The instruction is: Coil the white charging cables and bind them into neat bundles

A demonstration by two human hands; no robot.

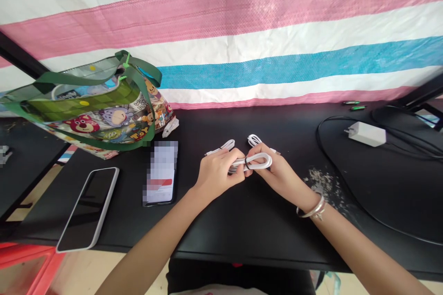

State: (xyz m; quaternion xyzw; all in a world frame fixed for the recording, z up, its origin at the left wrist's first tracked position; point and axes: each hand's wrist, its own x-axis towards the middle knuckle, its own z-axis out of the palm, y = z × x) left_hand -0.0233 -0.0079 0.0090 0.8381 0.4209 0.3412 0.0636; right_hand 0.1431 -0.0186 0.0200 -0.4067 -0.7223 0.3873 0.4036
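Observation:
My left hand [217, 171] and my right hand [273, 168] meet over the middle of the black table [249, 221]. Both grip a coiled white cable [258, 162] bundled into loops between them. A black tie wraps the bundle near my right fingers. Cable loops and plug ends stick out behind the hands, toward the wall. A silver bangle [312, 209] sits on my right wrist.
A cartoon-print tote bag [100, 110] with green straps stands at the back left. Two phones lie left of my hands: a white-edged one [89, 207] and a lit one [161, 173]. A white charger [367, 133] with black cord lies at right, near scattered debris [323, 182].

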